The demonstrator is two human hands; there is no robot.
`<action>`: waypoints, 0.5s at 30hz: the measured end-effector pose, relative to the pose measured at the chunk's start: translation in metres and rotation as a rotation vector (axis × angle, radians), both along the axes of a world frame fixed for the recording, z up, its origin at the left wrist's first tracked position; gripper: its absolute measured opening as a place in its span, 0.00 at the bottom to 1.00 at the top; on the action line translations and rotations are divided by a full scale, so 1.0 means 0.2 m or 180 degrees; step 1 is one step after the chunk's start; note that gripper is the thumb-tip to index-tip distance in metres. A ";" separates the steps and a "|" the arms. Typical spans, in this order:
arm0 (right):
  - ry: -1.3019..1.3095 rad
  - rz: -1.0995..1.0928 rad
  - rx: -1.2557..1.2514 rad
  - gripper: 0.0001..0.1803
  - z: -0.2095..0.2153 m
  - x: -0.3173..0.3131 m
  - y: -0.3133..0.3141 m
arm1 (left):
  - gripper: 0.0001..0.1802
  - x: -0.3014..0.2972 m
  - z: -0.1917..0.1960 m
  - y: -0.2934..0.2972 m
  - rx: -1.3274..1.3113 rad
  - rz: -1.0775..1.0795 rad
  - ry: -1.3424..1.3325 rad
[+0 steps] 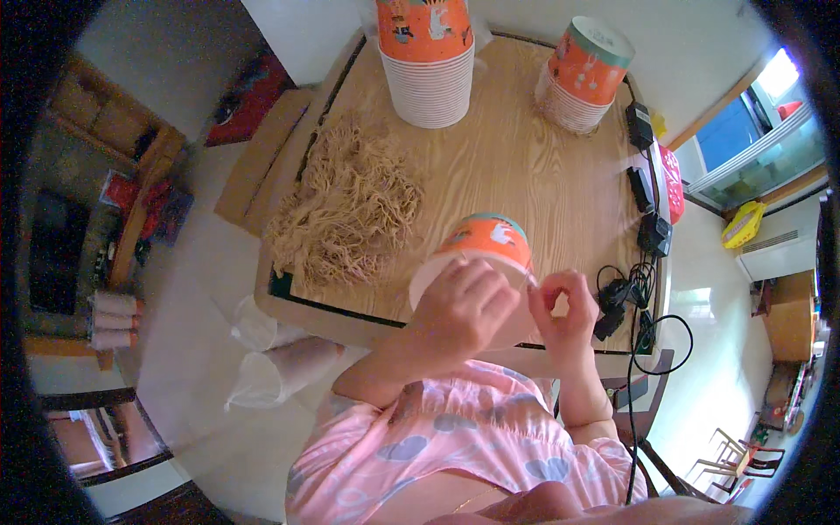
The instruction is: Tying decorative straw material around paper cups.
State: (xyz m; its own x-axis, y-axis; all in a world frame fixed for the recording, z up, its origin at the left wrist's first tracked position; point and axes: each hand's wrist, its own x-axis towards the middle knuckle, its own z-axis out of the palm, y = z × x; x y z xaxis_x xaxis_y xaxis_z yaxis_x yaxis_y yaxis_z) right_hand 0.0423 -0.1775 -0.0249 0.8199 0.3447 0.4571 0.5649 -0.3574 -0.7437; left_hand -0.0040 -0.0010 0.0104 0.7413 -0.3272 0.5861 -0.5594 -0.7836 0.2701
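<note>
An orange printed paper bucket (496, 233) with a white rim and a green band lies tilted at the table's near edge, its open end toward me. My left hand (468, 302) is closed at its mouth, with the fingers curled over the rim. At the rim's right side my right hand (564, 311) makes a pinch, thumb and forefinger meeting in a ring. Whatever lies between those fingertips is too small to make out. Left of the bucket is a loose heap of tan twisted cords (350, 210).
A tall nested stack of similar buckets (429, 83) stands at the far edge, a shorter stack (588, 74) at the far right. Black power adapters (654, 234) and coiled cables (643, 289) line the right edge. Wrapped white stacks (284, 372) lie on the floor at left.
</note>
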 end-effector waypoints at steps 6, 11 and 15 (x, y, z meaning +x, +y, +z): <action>0.0597 -0.0990 0.0498 0.09 -0.15 0.11 -0.09 | 0.07 -0.02 -0.20 0.15 -0.0898 0.0892 0.0497; 0.0973 -0.1018 0.0276 0.07 -0.23 -0.03 -0.16 | 0.04 -0.03 -0.30 0.19 -0.1377 0.1107 0.0765; 0.1310 -0.0410 0.0098 0.06 -0.17 -0.21 -0.12 | 0.05 -0.02 -0.34 0.16 -0.2448 0.1097 0.1202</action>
State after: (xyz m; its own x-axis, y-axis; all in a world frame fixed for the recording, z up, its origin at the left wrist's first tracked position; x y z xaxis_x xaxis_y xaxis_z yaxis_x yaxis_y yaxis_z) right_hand -0.0006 -0.2010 -0.0582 0.9715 0.2188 0.0914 0.1710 -0.3797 -0.9091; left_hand -0.0078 0.0311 -0.0569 0.9116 0.3262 0.2503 -0.0975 -0.4197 0.9024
